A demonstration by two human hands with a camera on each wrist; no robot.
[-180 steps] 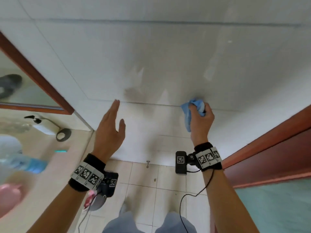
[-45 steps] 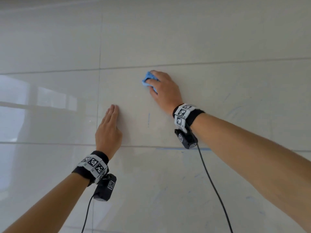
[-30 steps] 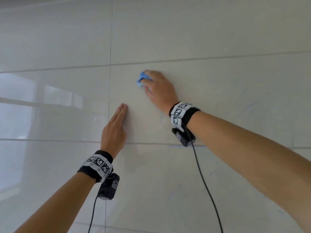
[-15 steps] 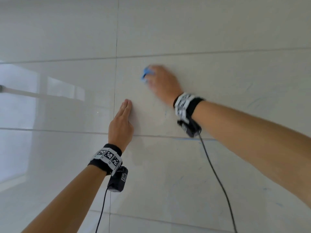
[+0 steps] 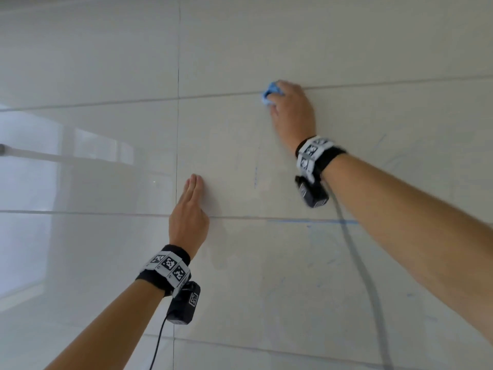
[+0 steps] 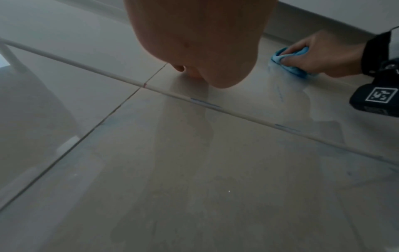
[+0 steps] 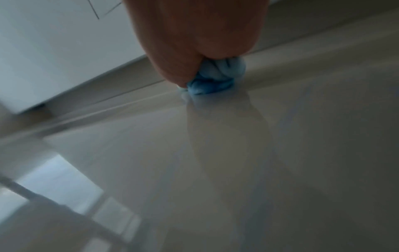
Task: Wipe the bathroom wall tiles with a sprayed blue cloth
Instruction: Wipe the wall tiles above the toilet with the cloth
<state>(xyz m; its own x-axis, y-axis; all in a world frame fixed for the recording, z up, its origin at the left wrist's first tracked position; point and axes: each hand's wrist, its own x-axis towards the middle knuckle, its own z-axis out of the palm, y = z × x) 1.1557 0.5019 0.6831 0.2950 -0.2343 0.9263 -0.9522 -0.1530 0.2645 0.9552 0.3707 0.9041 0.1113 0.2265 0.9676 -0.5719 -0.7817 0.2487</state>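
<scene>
A bunched blue cloth (image 5: 270, 94) is pressed against the glossy pale wall tiles (image 5: 373, 49), right on a horizontal grout line. My right hand (image 5: 292, 110) grips the blue cloth (image 6: 289, 63) with curled fingers, and the wad (image 7: 215, 80) pokes out past my knuckles in the right wrist view. My left hand (image 5: 189, 212) rests flat on the wall lower left of it, fingers straight and together, just right of a vertical grout line (image 5: 177, 129).
Faint blue streaks (image 5: 312, 222) mark the lower horizontal grout line and the tiles below my right arm. A black cable (image 5: 357, 263) hangs from the right wrist camera. A window's bright reflection (image 5: 32, 182) lies on the left tiles.
My right hand has slid the cloth to the right and up along the tile, onto the horizontal grout line. The left hand has stayed flat on the wall.
</scene>
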